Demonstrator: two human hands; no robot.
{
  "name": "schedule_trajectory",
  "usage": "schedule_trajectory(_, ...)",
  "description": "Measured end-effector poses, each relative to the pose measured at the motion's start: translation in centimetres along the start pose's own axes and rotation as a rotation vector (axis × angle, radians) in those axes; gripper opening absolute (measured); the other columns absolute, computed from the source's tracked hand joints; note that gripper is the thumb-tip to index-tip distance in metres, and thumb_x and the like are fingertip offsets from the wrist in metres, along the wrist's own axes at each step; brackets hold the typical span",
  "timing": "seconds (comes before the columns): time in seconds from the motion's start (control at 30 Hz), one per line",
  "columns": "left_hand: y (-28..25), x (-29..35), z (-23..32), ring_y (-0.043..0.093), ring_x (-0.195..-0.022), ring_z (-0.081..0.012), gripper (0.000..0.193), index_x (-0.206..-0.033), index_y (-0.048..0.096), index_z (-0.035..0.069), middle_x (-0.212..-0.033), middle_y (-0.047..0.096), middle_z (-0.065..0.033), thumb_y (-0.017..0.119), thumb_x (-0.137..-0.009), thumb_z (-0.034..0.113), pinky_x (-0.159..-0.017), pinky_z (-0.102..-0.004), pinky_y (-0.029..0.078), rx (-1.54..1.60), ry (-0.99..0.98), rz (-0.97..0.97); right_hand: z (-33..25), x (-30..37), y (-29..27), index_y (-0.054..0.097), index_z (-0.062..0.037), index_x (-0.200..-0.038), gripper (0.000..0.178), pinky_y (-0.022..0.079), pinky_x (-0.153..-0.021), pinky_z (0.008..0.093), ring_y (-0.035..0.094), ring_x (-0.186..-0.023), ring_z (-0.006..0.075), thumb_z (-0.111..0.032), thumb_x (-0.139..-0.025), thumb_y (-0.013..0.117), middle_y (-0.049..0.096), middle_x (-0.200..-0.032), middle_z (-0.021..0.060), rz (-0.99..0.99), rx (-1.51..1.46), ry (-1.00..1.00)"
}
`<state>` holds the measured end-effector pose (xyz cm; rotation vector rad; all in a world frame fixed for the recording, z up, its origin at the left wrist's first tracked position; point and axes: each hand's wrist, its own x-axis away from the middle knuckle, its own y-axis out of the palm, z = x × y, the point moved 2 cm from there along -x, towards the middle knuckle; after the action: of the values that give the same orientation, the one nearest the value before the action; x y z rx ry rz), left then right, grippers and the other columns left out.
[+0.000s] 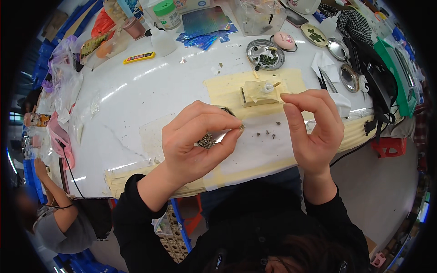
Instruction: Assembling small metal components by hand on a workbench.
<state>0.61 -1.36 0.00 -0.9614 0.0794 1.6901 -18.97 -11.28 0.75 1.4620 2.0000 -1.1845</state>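
Observation:
My left hand (195, 141) is closed in a pinch, thumb against forefinger, on a tiny gold-brown piece (242, 127) whose shape is too small to make out. Beneath that hand, and partly covered by it, sits a round dish with a heap of small silvery parts (207, 141). My right hand (315, 127) is raised to the right, its thumb and forefinger curved toward each other with a narrow gap; nothing shows between them. Several small dark pieces (267, 133) lie on the white sheet between the hands. Just beyond stands a tape-wrapped block (255, 96) with a white nozzle on top.
Metal dishes (265, 54) and tweezers (322, 79) lie at the far right, near a black bag (375, 77). A white squeeze bottle (162, 42), a green-lidded jar (167, 14) and a yellow box (139, 58) stand farther back. Another person's arm (59, 200) shows at left.

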Motion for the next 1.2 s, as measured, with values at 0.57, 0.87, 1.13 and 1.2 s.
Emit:
schedule_trajectory(0.57,0.7,-0.1,0.7,0.062,-0.069,-0.0198,0.028,-0.088,0.071,0.005,-0.081,0.067,-0.0045,0.079,-0.063,-0.005,-0.058,-0.0296,0.048,-0.238,0.217,0.065,-2.0,0.7,2.2,0.067,-0.003,-0.078,0.007,0.044,-0.059,0.0333,0.057,-0.066,0.0236,-0.003,-0.077,0.074,0.06,-0.072,0.0067,-0.229,-0.207,0.11)
schedule_trajectory(0.87,0.4,-0.3,0.5,0.065,-0.073,-0.0189,0.027,-0.089,0.073,0.004,-0.084,0.069,-0.0056,0.079,-0.066,-0.007,-0.06,-0.0285,0.051,-0.089,0.098,0.019,-1.5,0.8,2.1,0.068,-0.0001,-0.083,0.005,0.046,-0.061,0.0285,0.058,-0.068,0.0183,-0.003,-0.084,0.072,0.063,-0.075,0.0072,-0.247,-0.393,0.219)
schedule_trajectory(1.13,0.5,-0.2,0.2,0.065,-0.071,-0.0177,0.022,-0.088,0.073,0.003,-0.082,0.069,-0.0067,0.078,-0.07,-0.007,-0.06,-0.0272,0.05,-0.059,0.022,0.06,1.4,-1.2,-0.2,0.069,-0.0011,-0.089,0.007,0.046,-0.062,0.0291,0.059,-0.069,0.0192,-0.004,-0.083,0.073,0.065,-0.079,0.0074,0.023,0.094,0.077)
schedule_trajectory(1.2,0.6,-0.3,0.1,0.064,-0.071,-0.0171,0.021,-0.088,0.073,0.003,-0.082,0.069,-0.0069,0.078,-0.071,-0.007,-0.06,-0.0266,0.05,-0.042,0.021,0.058,2.0,-1.5,-0.1,0.069,-0.0018,-0.089,0.008,0.046,-0.064,0.0306,0.058,-0.072,0.0206,-0.005,-0.083,0.073,0.065,-0.08,0.0069,-0.009,0.194,0.054)
